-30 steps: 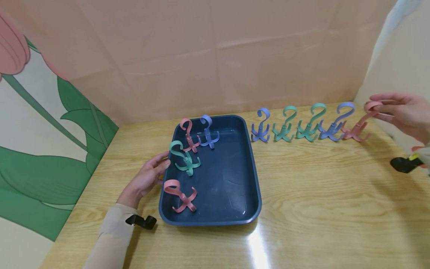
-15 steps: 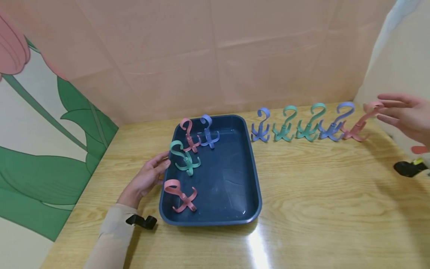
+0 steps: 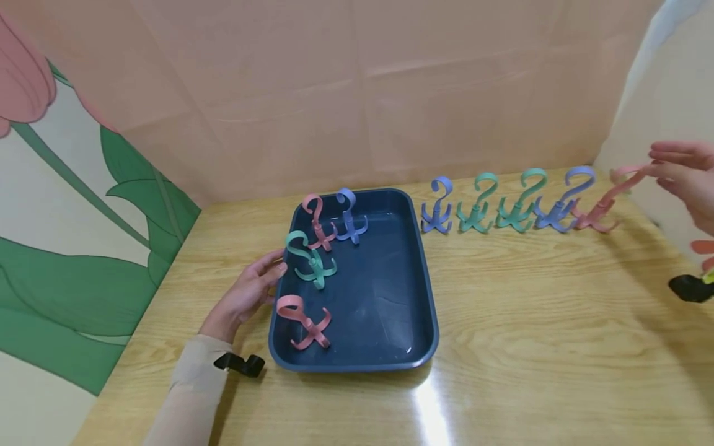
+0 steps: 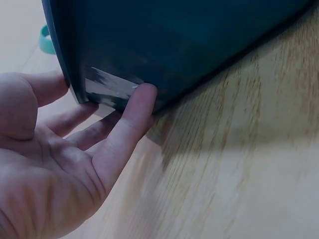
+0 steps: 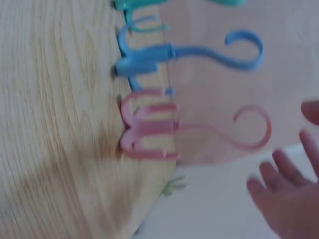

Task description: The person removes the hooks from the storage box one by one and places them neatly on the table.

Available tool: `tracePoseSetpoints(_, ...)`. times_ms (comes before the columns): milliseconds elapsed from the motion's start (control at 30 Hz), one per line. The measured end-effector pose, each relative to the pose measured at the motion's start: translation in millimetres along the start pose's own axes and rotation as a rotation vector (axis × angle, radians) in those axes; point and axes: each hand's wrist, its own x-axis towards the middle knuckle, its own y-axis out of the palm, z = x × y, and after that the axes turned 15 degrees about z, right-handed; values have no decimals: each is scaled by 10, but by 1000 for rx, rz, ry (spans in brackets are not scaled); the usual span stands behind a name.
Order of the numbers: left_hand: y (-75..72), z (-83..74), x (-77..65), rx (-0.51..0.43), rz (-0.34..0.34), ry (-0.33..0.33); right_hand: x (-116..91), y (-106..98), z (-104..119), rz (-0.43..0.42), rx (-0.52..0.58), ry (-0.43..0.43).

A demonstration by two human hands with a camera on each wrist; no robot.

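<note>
My left hand holds the left side of a dark blue tray, thumb at the rim and fingers against the outer wall. Inside the tray, along its left side, lie a pink hook hanger, a green one, another pink one and a blue hook hanger. Beyond the right end of a row of standing hangers, my right hand has its fingers extended. Closest to it is the pink hook hanger, upright on its prongs; in the right wrist view a gap separates the fingers from its hook.
To the right of the tray, the row also has a blue hanger, two green hangers and another blue hanger. They stand on the wooden table near the pinkish back sheet. A pale wall rises at the right.
My right hand has let go of the pink hook hanger at the row's end and drawn back to the right. The left hand stays at the tray; the head view has shifted slightly.
</note>
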Motion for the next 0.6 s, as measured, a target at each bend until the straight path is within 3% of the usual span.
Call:
tracePoseSetpoints(167, -1, 7, 1, -7, 3, 7, -144, 334, 148, -132, -362, 117)
tracePoseSetpoints(233, -1, 4, -7, -9, 2, 4, -183, 483, 188, -145, -421, 129)
tracePoseSetpoints(333, 2, -8, -5, -10, 5, 2, -222, 698, 237, -145, -423, 96)
tracePoseSetpoints(500, 5, -11, 0, -7, 7, 13, -260, 1110, 264, -141, -387, -47)
tracePoseSetpoints(600, 0, 3, -5, -6, 5, 26, -295, 1368, 250, -89, -244, -116)
